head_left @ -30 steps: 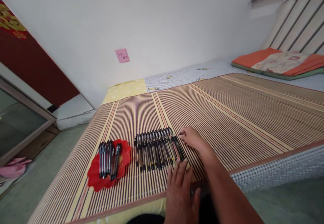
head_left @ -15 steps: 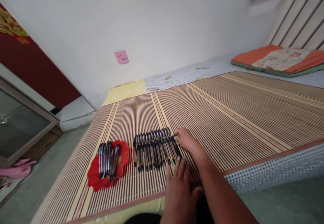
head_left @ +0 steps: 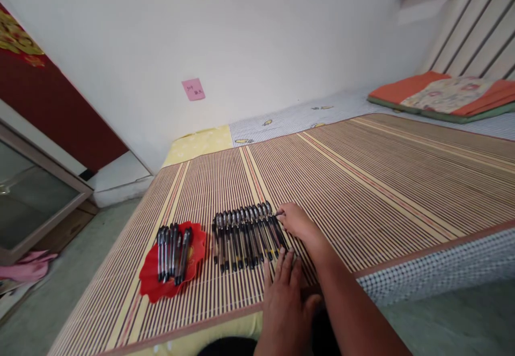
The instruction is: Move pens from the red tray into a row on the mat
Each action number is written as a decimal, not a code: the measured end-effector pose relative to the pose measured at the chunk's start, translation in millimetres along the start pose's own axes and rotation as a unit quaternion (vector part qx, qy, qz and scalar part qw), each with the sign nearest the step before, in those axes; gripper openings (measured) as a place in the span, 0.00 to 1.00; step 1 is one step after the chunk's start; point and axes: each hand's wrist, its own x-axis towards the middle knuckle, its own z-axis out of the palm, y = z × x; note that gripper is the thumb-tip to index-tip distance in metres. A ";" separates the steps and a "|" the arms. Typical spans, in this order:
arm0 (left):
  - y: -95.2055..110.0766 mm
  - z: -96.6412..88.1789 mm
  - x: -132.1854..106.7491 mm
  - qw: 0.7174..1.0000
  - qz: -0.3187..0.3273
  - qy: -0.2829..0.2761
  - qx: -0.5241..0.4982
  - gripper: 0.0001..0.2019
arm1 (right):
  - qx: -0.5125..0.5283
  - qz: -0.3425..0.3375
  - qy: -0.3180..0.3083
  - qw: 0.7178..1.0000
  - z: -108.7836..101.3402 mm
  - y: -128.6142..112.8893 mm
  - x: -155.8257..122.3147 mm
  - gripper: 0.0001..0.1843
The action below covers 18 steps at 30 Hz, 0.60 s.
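Several black pens with clear barrels (head_left: pixel 241 238) lie side by side in a row on the striped mat (head_left: pixel 341 200), caps toward the wall. My right hand (head_left: pixel 295 220) is at the row's right end, its fingers pinched at the upper end of the rightmost pen (head_left: pixel 278 230). Below it, my left hand (head_left: pixel 284 291) rests palm down with fingers stretched out, their tips by the lower ends of the last pens. To the left, more black pens (head_left: pixel 173 254) lie on a red scallop-edged dish (head_left: pixel 151 278).
The mat covers a bed beside a white wall (head_left: pixel 281 34) bearing a pink note (head_left: pixel 193 89). Orange folded bedding (head_left: pixel 426 90) lies at the far right near a slatted headboard (head_left: pixel 475 28). A glass-fronted cabinet door (head_left: pixel 36 200) stands at left, with pink cloth (head_left: pixel 30 264) on the floor.
Almost nothing differs. Both hands stay at the right end of the pen row, with only a very slight shift of the left fingers.
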 end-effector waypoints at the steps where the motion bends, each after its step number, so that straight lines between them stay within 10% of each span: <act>1: -0.5 0.9 0.1 1.000 0.002 0.004 0.000 0.31 | 0.000 -0.003 0.001 1.000 0.3 0.5 0.1 0.06; 18: -5.3 4.2 -3.3 0.999 0.024 0.046 -0.004 0.32 | 0.011 -0.016 0.004 1.000 1.8 4.3 2.4 0.09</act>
